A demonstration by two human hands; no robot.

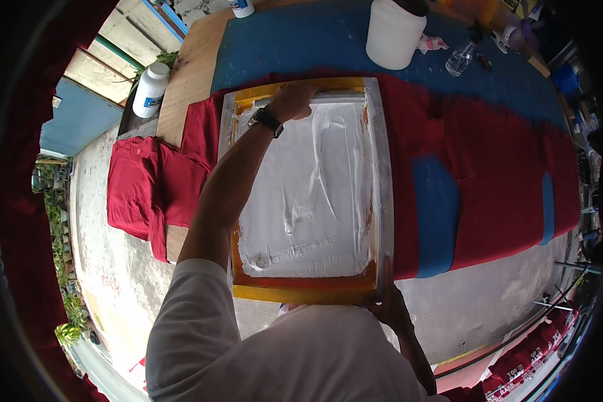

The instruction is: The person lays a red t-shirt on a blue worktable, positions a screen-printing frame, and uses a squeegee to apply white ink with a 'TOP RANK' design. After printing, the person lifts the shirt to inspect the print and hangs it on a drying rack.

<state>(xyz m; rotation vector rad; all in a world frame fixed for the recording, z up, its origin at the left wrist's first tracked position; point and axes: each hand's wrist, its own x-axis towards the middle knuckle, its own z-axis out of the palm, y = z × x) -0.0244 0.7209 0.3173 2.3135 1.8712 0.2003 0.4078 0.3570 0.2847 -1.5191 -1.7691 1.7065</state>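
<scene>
Two bare hands at one screen-printing frame (384, 167): left hand (293, 100), fingers curled over the far bar; right hand (392, 308), at the near right corner, finger closure not discernible. Left arm (228, 194): extended forward across the frame, black wristwatch (268, 123) worn. Frame: before the torso (301, 355), over red shirts (499, 181), white ink (281, 174) spread inside. Tabletop (281, 47): blue-covered, wooden margin (191, 60); white jar (394, 37) and clear bottle (459, 60) beyond. Floor (476, 308): grey concrete. Left: pale blue panel (80, 124).

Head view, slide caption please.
White-smeared framed screen among red shirts, left hand at far end, right hand at near corner.
</scene>
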